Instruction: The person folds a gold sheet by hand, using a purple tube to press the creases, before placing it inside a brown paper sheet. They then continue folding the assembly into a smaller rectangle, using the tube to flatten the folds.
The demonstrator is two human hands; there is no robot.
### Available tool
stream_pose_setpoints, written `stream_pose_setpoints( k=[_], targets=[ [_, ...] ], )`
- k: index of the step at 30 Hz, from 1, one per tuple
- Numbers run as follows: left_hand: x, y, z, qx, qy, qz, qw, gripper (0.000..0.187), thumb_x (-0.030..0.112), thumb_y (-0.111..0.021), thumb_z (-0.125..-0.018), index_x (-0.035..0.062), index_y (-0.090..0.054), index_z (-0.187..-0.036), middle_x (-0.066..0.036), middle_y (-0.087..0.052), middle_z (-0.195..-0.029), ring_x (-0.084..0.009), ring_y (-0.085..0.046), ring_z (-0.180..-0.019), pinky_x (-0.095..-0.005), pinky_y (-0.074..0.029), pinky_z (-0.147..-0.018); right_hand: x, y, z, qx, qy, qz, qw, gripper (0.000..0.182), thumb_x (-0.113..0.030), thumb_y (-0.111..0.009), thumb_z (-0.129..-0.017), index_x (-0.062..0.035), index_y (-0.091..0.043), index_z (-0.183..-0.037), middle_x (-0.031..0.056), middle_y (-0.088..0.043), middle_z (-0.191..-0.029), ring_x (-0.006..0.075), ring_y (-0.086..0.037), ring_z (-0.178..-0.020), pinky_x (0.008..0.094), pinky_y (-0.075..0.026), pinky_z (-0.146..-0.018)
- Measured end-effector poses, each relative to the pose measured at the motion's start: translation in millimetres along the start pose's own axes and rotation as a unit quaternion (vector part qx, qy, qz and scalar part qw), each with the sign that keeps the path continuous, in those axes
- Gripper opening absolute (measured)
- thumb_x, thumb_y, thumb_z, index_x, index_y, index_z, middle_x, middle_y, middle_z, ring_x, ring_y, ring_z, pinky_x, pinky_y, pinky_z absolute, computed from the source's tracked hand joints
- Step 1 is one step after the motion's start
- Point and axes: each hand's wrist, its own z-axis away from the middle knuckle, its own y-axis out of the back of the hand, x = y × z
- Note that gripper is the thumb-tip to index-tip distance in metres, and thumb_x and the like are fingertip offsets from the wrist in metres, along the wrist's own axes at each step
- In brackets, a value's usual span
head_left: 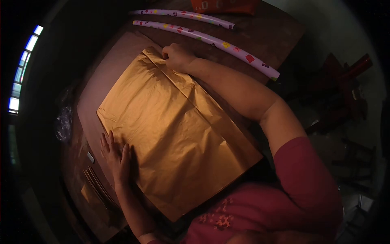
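A large, creased golden-brown paper sheet or bag (174, 138) lies slantwise across the table, its near edge close to my body. My left hand (115, 156) rests at its left edge, fingers spread and pointing away from me, with nothing held. At the far end of the paper, my right hand (177, 57) has its fingers closed on the upper edge, beside a long fold line. Under the golden paper lies a paler flat sheet (93, 99), showing along the left and far sides.
Two patterned wrapping rolls (211, 40) lie at the far side, near an orange item (225, 6). Folded brown pieces (97, 187) and a small light block (91, 157) are at the left. Clear plastic (64, 122) sits far left; dark red furniture (345, 81) stands right.
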Motion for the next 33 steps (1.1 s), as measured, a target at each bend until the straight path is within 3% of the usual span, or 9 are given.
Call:
stream_pose_setpoints(
  k=[4, 7, 16, 18, 22, 27, 29, 32, 33],
  targets=[
    [30, 14, 8, -0.043, -0.039, 0.1, 0.993, 0.069, 0.037, -0.057, -0.094, 0.009, -0.037, -0.154, -0.02, -0.022, -0.163, -0.0373, -0.016, -0.151, -0.0476, -0.014, -0.121, 0, 0, 1, 0.0, 0.011, 0.011, 1.0, 0.017, -0.009, -0.063, -0.075, -0.0059, -0.07, -0.089, 0.0174, -0.07, -0.095, 0.0349, -0.067, -0.093, 0.0445, -0.053, -0.081],
    [54, 13, 16, -0.169, -0.076, 0.022, 0.983, 0.07, 0.038, -0.052, -0.094, 0.0067, -0.034, -0.154, -0.022, -0.019, -0.163, -0.0386, -0.014, -0.152, -0.0478, -0.012, -0.122, 2, -3, -1, 0.006, 0.0, 0.015, 1.0, 0.017, -0.009, -0.063, -0.075, -0.0062, -0.07, -0.09, 0.0168, -0.07, -0.093, 0.0342, -0.067, -0.091, 0.0444, -0.053, -0.081],
    [54, 7, 19, -0.15, -0.1, -0.001, 0.984, 0.072, 0.039, -0.052, -0.093, 0.0071, -0.034, -0.154, -0.024, -0.02, -0.162, -0.038, -0.017, -0.151, -0.0481, -0.013, -0.122, -4, 22, -10, -0.066, -0.097, -0.086, 0.989, 0.023, -0.016, -0.058, -0.086, -0.0057, -0.074, -0.099, 0.018, -0.071, -0.097, 0.0321, -0.069, -0.095, 0.0423, -0.054, -0.084],
    [54, 6, 19, -0.145, -0.098, -0.011, 0.985, 0.071, 0.038, -0.052, -0.093, 0.0071, -0.035, -0.154, -0.024, -0.021, -0.162, -0.039, -0.018, -0.151, -0.0484, -0.013, -0.122, -20, 38, -6, -0.076, 0.006, 0.04, 0.996, 0.03, -0.027, -0.056, -0.093, -0.0055, -0.071, -0.108, 0.0179, -0.07, -0.108, 0.032, -0.067, -0.104, 0.0404, -0.052, -0.091],
    [54, 8, 19, -0.146, -0.096, -0.007, 0.985, 0.072, 0.039, -0.053, -0.092, 0.0063, -0.035, -0.154, -0.025, -0.02, -0.162, -0.0405, -0.017, -0.15, -0.0487, -0.014, -0.122, -61, 82, 85, -0.159, 0.281, 0.041, 0.945, 0.056, -0.055, -0.049, -0.098, -0.0159, -0.056, -0.138, 0.0132, -0.046, -0.15, 0.0293, -0.045, -0.137, 0.0516, -0.036, -0.109],
    [46, 6, 18, -0.147, -0.095, -0.011, 0.985, 0.074, 0.045, -0.052, -0.094, 0.0066, -0.033, -0.154, -0.027, -0.02, -0.161, -0.041, -0.016, -0.151, -0.0489, -0.014, -0.122, -32, 99, 151, -0.274, 0.292, 0.184, 0.898, 0.061, -0.043, -0.053, -0.098, -0.0169, -0.039, -0.152, 0.0141, -0.034, -0.157, 0.0296, -0.031, -0.145, 0.0574, -0.02, -0.117],
    [44, 4, 19, -0.141, -0.096, -0.018, 0.985, 0.075, 0.047, -0.052, -0.093, 0.0063, -0.033, -0.154, -0.027, -0.021, -0.161, -0.0411, -0.017, -0.151, -0.0494, -0.014, -0.122, -24, 111, 129, -0.233, 0.245, 0.152, 0.929, 0.06, -0.039, -0.055, -0.097, -0.0116, -0.041, -0.15, 0.0157, -0.038, -0.154, 0.0319, -0.035, -0.143, 0.0519, -0.023, -0.118],
    [40, 3, 20, -0.137, -0.088, -0.001, 0.987, 0.077, 0.052, -0.051, -0.093, 0.0091, -0.034, -0.154, -0.028, -0.021, -0.16, -0.0411, -0.017, -0.15, -0.0492, -0.014, -0.122, 52, 109, 70, 0.086, 0.241, 0.259, 0.932, 0.047, -0.03, -0.058, -0.096, -0.005, -0.053, -0.135, 0.0204, -0.054, -0.133, 0.0385, -0.052, -0.124, 0.0441, -0.043, -0.104],
    [40, 3, 21, -0.132, -0.084, 0.0, 0.988, 0.077, 0.054, -0.05, -0.093, 0.0097, -0.034, -0.155, -0.028, -0.02, -0.16, -0.0411, -0.017, -0.151, -0.0487, -0.014, -0.122, 84, 106, 59, 0.074, 0.156, 0.302, 0.937, 0.043, -0.027, -0.061, -0.095, -0.0043, -0.055, -0.13, 0.021, -0.057, -0.122, 0.039, -0.054, -0.117, 0.0478, -0.047, -0.097]
  ],
)
